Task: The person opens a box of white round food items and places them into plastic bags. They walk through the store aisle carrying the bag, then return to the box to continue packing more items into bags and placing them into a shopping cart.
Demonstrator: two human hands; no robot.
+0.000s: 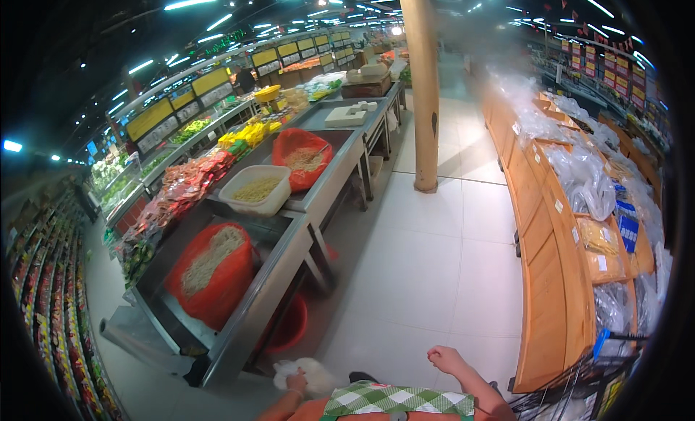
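My left hand [297,380] grips a whitish plastic bag [314,378] low beside the near end of a metal display counter [266,282]. My right hand [442,358] hangs over the tiled floor with its fingers curled in; nothing shows in it. On the counter, a red bag of bean sprouts [214,274] lies nearest me. Beyond it stand a white plastic tub of sprouts [256,187] and another red bag of sprouts [303,159]. White tofu blocks [347,115] sit farther along. A green-and-white checked apron [399,399] covers my front.
Wooden bins [543,247] with plastic-bagged goods line the right side, with a shopping cart [581,385] at the lower right. A round pillar [425,95] stands in the aisle ahead. A red basin [288,323] is under the counter; a plastic roll [141,347] hangs at its end.
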